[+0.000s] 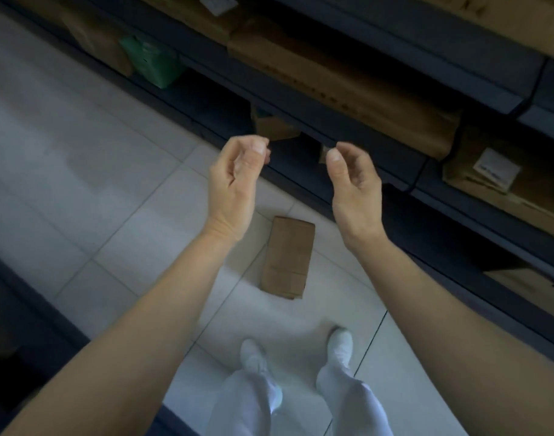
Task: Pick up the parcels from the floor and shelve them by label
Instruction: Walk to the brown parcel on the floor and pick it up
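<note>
A small brown cardboard parcel [287, 258] lies flat on the pale tiled floor, just in front of my feet. Both arms reach forward above it. My left hand [234, 180] hangs over the floor to the upper left of the parcel, fingers loosely curled, holding nothing. My right hand [354, 184] is level with it to the upper right, also loosely curled and empty. The two hands are apart, with the dark shelf edge [300, 171] behind them.
Dark metal shelving [395, 73] runs diagonally from the top left to the right, stacked with cardboard boxes [348, 83], a labelled box [496, 171] and a green package [153, 59]. My white shoes [253, 354] stand on the tiles. A dark unit [17, 325] sits at the lower left.
</note>
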`<state>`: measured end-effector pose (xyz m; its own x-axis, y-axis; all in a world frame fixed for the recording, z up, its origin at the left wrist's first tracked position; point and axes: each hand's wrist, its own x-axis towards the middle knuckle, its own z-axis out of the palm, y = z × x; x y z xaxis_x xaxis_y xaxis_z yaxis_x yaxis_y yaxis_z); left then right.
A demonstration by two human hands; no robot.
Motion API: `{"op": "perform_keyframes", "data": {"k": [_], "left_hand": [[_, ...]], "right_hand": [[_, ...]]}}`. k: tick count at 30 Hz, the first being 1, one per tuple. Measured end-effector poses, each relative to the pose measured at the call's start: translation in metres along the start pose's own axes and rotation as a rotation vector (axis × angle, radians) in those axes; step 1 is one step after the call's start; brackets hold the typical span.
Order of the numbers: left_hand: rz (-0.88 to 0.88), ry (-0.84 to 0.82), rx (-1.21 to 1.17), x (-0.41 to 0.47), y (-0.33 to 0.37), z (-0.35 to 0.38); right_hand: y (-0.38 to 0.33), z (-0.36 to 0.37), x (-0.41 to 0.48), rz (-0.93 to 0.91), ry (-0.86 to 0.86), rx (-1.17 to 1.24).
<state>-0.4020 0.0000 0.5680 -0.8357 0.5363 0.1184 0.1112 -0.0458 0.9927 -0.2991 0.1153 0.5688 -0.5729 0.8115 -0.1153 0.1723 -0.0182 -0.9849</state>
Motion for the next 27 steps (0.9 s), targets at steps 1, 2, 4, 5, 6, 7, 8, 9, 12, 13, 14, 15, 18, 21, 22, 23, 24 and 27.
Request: {"op": "perform_keyframes", "data": {"k": [1,2,4,5,6,7,8,9,12,13,14,15,18,21,22,23,24,27], "left_hand": [[-0.023,0.012,0.007,-0.005,-0.021,0.003],[-0.047,0.023,0.015,-0.009,-0.045,0.007],[-0.111,0.043,0.033,-0.019,-0.095,0.015],[-0.146,0.051,0.041,-0.024,-0.121,0.02],[-0.182,0.054,0.05,-0.029,-0.148,0.025],[-0.219,0.054,0.065,-0.034,-0.175,0.029],[-0.25,0.054,0.083,-0.039,-0.203,0.033],[-0.275,0.052,0.102,-0.044,-0.23,0.036],[-0.335,0.041,0.165,-0.057,-0.309,0.043],[-0.352,0.037,0.187,-0.06,-0.332,0.045],[-0.37,0.041,0.21,-0.063,-0.356,0.046],[-0.4,0.051,0.231,-0.067,-0.383,0.049],[-0.529,0.031,0.339,-0.076,-0.457,0.054],[-0.68,-0.02,0.462,-0.081,-0.516,0.054],[-0.716,-0.043,0.49,-0.082,-0.532,0.053],[-0.749,-0.062,0.517,-0.083,-0.547,0.053],[-0.778,-0.075,0.54,-0.082,-0.56,0.053],[-0.847,-0.097,0.568,-0.081,-0.592,0.056]], "right_hand": [[0.021,-0.002,0.003,0.018,-0.003,-0.013],[0.044,-0.004,0.006,0.03,-0.009,-0.029],[0.093,-0.008,0.013,0.052,-0.022,-0.065],[0.117,-0.01,0.017,0.064,-0.031,-0.081],[0.143,-0.011,0.02,0.079,-0.037,-0.098],[0.168,-0.011,0.023,0.093,-0.04,-0.117],[0.195,-0.01,0.027,0.108,-0.041,-0.138],[0.222,-0.009,0.031,0.126,-0.041,-0.156],[0.3,-0.005,0.042,0.183,-0.03,-0.189],[0.322,-0.004,0.045,0.204,-0.03,-0.197],[0.346,-0.003,0.047,0.229,-0.032,-0.206],[0.373,-0.001,0.05,0.259,-0.034,-0.215],[0.447,0.004,0.058,0.355,-0.045,-0.243],[0.506,0.007,0.067,0.476,-0.082,-0.261],[0.523,0.007,0.071,0.503,-0.095,-0.283],[0.54,0.008,0.074,0.522,-0.109,-0.309],[0.554,0.008,0.076,0.535,-0.12,-0.328],[0.594,0.014,0.082,0.626,-0.131,-0.328]]}}
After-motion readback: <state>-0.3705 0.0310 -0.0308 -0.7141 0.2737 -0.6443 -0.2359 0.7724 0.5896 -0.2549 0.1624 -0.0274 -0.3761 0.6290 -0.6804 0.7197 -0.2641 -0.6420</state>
